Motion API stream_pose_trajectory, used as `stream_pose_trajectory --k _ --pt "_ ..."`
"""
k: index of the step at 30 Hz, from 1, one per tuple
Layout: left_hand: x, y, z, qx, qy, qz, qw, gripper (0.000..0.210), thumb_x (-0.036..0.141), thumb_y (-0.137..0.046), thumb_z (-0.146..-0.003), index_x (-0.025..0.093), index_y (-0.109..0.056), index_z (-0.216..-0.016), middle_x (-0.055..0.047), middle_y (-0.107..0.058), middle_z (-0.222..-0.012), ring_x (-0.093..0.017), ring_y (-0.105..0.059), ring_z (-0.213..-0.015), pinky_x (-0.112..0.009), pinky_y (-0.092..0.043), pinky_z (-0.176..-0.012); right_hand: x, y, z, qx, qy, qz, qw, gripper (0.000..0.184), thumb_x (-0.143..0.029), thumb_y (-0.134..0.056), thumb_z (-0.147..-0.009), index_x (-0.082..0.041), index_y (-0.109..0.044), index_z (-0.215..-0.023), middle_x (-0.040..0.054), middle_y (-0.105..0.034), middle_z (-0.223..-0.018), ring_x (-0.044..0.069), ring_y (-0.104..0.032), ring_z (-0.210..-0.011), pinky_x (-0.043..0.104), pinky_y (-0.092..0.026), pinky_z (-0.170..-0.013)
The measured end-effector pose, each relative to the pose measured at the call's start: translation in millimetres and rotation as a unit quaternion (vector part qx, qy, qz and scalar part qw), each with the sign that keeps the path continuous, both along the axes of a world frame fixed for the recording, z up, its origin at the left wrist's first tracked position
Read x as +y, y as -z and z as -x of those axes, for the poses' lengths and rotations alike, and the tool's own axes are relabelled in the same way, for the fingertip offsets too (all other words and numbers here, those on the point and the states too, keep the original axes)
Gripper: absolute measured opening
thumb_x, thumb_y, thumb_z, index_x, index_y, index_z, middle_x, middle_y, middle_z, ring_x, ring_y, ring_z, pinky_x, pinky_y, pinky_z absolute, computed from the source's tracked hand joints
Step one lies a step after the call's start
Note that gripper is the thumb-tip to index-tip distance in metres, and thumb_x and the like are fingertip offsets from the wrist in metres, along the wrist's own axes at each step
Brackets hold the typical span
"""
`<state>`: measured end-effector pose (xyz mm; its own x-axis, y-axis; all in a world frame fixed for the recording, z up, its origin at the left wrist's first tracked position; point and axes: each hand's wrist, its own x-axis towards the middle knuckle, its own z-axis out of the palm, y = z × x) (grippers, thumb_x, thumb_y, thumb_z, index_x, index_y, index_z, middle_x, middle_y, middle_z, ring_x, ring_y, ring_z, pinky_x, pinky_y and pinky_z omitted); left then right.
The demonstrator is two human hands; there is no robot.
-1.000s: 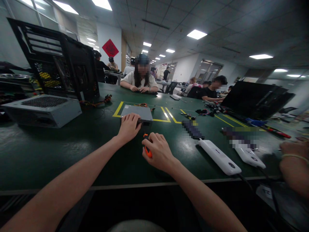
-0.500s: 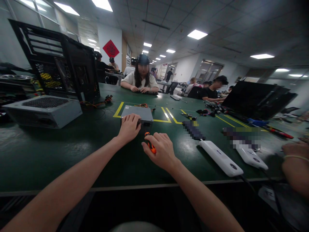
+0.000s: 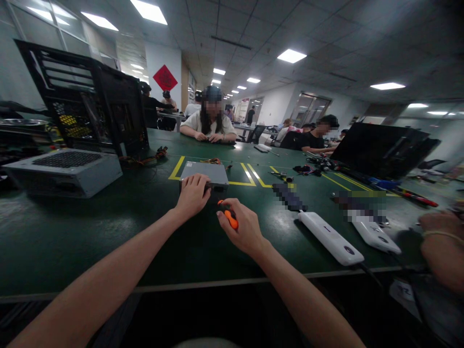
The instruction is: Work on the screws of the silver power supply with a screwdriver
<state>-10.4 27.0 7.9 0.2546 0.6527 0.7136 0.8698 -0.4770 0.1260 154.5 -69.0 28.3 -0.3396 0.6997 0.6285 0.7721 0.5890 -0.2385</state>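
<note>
A grey computer power supply (image 3: 213, 173) lies on the green table in front of me, within yellow tape lines. My left hand (image 3: 194, 194) grips its near left side, fingers over the top edge. Just to the right and closer to me, my right hand (image 3: 242, 223) holds an orange-and-black screwdriver (image 3: 231, 220) between thumb and fingers. The screwdriver's shaft cannot be made out against the dark table. Behind the power supply lies a bundle of coloured cables (image 3: 213, 161).
A larger power supply (image 3: 83, 176) and a black computer case (image 3: 123, 111) stand at left. White power banks (image 3: 329, 238) with phones lie at right, before another dark case (image 3: 380, 150). A person (image 3: 208, 121) sits opposite; another person's hand (image 3: 440, 227) is at far right.
My right hand has shifted its fingers on the screwdriver, so more of the orange handle shows. The left hand stays on the power supply. The view has moved slightly.
</note>
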Motion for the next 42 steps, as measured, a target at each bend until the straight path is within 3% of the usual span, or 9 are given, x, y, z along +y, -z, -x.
stream_pose_trajectory --k 14,27,33,42 --pt "-0.8 0.8 1.8 0.002 0.013 -0.001 1.0 0.025 0.024 -0.046 -0.082 0.018 -0.05 -0.106 -0.008 -0.055 -0.112 -0.025 -0.047 -0.104 -0.04 -0.032 -0.091 2.3 5.4 3.0 -0.07 -0.027 -0.01 0.997 0.018 -0.032 -0.048 -0.083 -0.019 -0.054 -0.093 0.0043 -0.062 -0.08 0.016 -0.055 -0.069 0.028 -0.041 -0.067" --pt "-2.6 -0.2 2.5 0.007 0.018 0.002 1.0 0.027 0.023 -0.046 -0.081 0.017 -0.05 -0.108 -0.01 -0.053 -0.115 -0.026 -0.046 -0.106 -0.04 -0.032 -0.092 2.8 6.1 3.5 -0.055 -0.033 -0.002 0.998 0.019 -0.033 -0.047 -0.084 -0.019 -0.053 -0.095 0.0048 -0.062 -0.081 0.016 -0.056 -0.071 0.028 -0.042 -0.069" --pt "-2.7 -0.2 3.1 0.02 0.008 -0.004 1.0 0.028 0.024 -0.047 -0.081 0.017 -0.05 -0.108 -0.01 -0.054 -0.114 -0.026 -0.046 -0.104 -0.04 -0.032 -0.091 2.2 2.1 2.7 0.001 -0.016 0.015 1.0 0.029 -0.044 -0.045 -0.085 -0.018 -0.05 -0.097 0.0029 -0.06 -0.075 0.015 -0.056 -0.066 0.026 -0.041 -0.063" --pt "-1.8 0.2 1.8 0.023 0.012 -0.008 1.0 0.028 0.024 -0.046 -0.081 0.017 -0.05 -0.109 -0.01 -0.053 -0.115 -0.026 -0.045 -0.106 -0.04 -0.031 -0.092 4.3 4.3 3.0 0.02 -0.024 -0.025 0.999 0.009 -0.025 -0.046 -0.077 -0.019 -0.049 -0.083 0.0016 -0.055 -0.071 0.014 -0.051 -0.064 0.026 -0.041 -0.064"
